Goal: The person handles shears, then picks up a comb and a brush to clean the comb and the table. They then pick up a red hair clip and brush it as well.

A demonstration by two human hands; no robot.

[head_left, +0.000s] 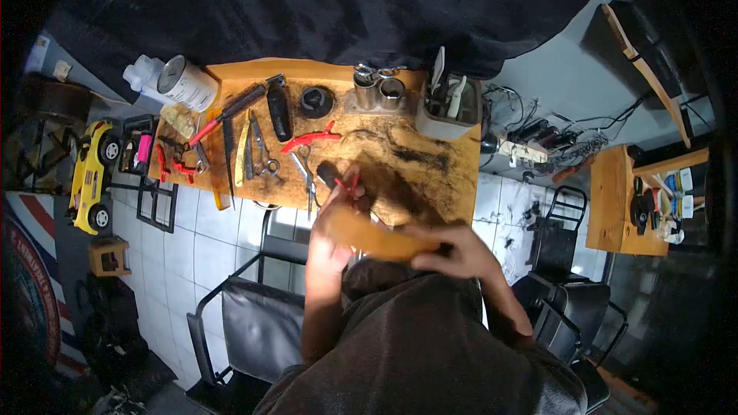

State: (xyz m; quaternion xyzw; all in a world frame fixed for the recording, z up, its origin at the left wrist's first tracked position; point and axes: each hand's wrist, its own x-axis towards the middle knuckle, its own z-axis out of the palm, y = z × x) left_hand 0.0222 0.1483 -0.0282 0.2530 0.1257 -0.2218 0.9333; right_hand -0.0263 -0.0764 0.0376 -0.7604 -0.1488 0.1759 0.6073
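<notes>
My right hand (457,252) is closed around the dark end of a tan, curved, brush-like object (377,240), smeared by motion. That object reaches across in front of my left hand (332,242). The fingers of my left hand are wrapped round a dark tool with a red part (329,174); its kind is hard to make out. Both hands are in front of my body at the near edge of the wooden table (453,184). Just left of my left hand lie scissors (306,173) and a red clip (311,138).
Combs, a round brush (242,100), a yellow-handled razor (244,150), more scissors (261,146) and a black clipper (279,110) lie at the left. Metal cups (392,94) and a grey bin of tools (447,124) stand at the back. Dark hair trimmings dot the tabletop. Chairs (261,319) flank me.
</notes>
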